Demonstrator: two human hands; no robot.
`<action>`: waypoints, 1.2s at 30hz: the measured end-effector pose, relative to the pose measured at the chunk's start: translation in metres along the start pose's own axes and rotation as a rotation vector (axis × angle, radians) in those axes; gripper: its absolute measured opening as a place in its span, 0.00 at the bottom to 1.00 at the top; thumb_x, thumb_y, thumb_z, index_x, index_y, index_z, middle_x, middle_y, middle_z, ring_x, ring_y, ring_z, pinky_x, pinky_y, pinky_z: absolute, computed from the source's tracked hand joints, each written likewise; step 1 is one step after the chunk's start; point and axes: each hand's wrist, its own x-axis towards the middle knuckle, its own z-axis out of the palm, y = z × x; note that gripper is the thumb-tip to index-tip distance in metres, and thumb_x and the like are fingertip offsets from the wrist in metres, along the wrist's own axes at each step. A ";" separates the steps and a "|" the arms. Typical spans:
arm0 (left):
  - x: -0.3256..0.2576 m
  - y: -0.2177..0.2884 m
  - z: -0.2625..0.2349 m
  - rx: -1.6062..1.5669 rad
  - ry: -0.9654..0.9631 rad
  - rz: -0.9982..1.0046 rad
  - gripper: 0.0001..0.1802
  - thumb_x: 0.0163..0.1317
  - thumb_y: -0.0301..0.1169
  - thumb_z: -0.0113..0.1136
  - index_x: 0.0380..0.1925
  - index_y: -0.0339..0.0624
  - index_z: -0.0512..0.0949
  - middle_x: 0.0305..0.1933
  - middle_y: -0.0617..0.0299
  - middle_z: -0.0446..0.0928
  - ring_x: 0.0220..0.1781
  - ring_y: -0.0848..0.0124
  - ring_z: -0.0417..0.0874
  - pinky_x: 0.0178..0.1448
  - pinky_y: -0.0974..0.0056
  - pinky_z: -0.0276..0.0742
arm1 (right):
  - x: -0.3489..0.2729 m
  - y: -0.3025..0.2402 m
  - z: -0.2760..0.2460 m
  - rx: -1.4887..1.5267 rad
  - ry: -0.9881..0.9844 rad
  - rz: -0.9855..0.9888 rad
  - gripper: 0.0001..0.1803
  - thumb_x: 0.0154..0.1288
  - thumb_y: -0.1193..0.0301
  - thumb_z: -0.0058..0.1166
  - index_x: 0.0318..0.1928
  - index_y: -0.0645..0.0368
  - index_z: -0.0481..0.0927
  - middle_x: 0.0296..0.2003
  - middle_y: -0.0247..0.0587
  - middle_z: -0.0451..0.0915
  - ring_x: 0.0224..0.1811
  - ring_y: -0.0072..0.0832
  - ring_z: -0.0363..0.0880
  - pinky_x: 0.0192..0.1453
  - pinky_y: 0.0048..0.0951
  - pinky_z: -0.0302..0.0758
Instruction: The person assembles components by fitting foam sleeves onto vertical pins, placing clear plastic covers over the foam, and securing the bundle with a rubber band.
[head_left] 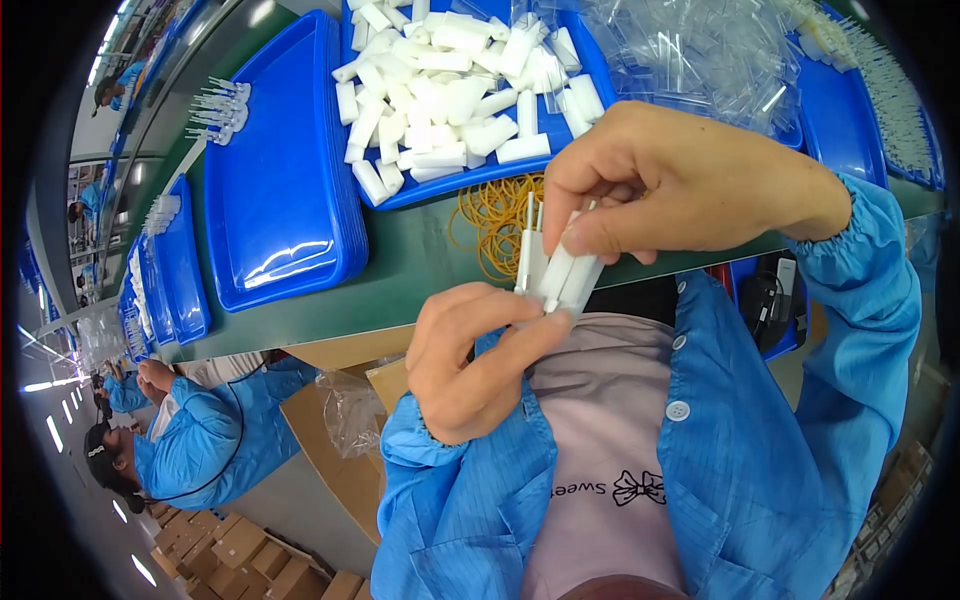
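Two hands hold a small bunch of smooth white plastic pieces (564,277) between them. The bunch is up in the air, near the close edge of the green counter (405,290), in front of the person's tummy. Thin pale sticks (530,212) poke up from its top.

Some things could go wrong here. The pieces look slick, so if the fingers pinch too softly, one could slide out and drop. Since the bunch is so near the edge, it might fall down to the floor. If one hand pushes harder than the other, the pieces could slip out of line. A bump could bend a thin stick. The heap of yellow rubber bands (490,228) sits just behind, and a stick could catch on one.

The right hand (665,190) comes in from the right with its wrist bent down. It is nearly closed: the thumb and pointer finger pinch the upper part of the bunch, and the other fingers curl up. The left hand (475,350) comes up from below, half curled, with its back showing. Its thumb and fingertips hold the low end. I can't tell how tightly either hand squeezes.
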 end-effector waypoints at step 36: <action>-0.018 -0.037 0.002 -0.111 0.112 -0.412 0.08 0.50 0.17 0.64 0.32 0.36 0.80 0.35 0.56 0.78 0.36 0.65 0.79 0.41 0.66 0.74 | 0.097 0.070 -0.002 -1.143 0.473 -0.379 0.14 0.54 0.74 0.59 0.42 0.56 0.74 0.35 0.39 0.74 0.40 0.39 0.77 0.42 0.38 0.75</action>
